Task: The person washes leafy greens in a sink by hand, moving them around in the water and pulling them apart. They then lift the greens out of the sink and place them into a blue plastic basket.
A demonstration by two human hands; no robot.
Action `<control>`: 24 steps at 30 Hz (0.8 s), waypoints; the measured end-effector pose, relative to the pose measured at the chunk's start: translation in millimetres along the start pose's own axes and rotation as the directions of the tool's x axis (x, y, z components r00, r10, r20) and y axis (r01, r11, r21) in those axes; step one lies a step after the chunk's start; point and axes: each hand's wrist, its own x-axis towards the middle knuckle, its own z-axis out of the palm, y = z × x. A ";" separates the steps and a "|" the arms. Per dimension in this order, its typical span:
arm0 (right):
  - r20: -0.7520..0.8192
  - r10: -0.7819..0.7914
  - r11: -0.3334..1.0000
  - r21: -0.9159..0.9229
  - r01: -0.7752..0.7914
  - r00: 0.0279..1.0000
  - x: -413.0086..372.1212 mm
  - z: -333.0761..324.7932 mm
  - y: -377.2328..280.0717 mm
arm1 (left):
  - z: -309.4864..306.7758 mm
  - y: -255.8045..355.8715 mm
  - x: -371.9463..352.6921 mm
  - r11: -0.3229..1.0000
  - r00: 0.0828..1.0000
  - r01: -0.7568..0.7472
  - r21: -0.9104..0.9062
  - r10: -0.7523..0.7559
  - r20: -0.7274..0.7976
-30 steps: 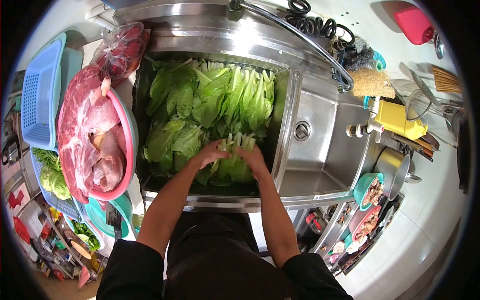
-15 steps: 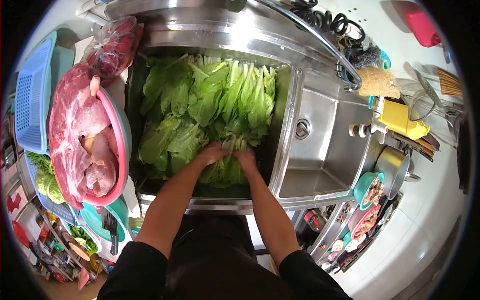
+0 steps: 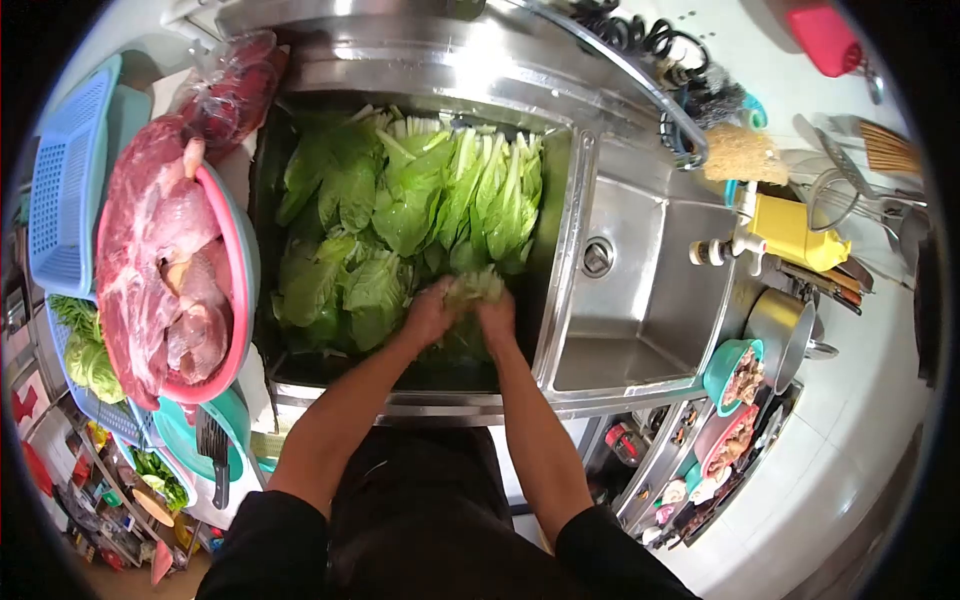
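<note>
My left hand (image 3: 430, 314) and my right hand (image 3: 496, 318) are closed around the two sides of a bunch of lettuce leaves (image 3: 474, 288), low in the left sink basin (image 3: 560, 215). The bunch's pale stem ends point away from me, and its leaves hang down between my wrists, partly hidden. Beyond my hands lie rows of green lettuce (image 3: 415, 195) in water, with another pile (image 3: 345, 285) to the left of my left hand.
On the right is a second steel basin (image 3: 625, 290) under a curved faucet pipe (image 3: 640, 75). Raw meat (image 3: 150, 260) fills a pink-rimmed basin (image 3: 247, 290) on the left. A cleaver (image 3: 215, 450) rests on a teal bowl (image 3: 240, 425). A yellow bottle (image 3: 795, 230) stands far right.
Both hands have stayed around the lettuce bunch and raised it slightly; its stem ends now look blurred. The leaves below it have shifted, and the view has moved a little.
</note>
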 end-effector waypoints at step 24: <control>-0.159 -0.974 0.109 0.283 0.953 0.159 -245.4 -226.6 -353.9 | -128.7 390.8 -259.6 0.444 0.332 -0.807 0.390 0.886 -0.323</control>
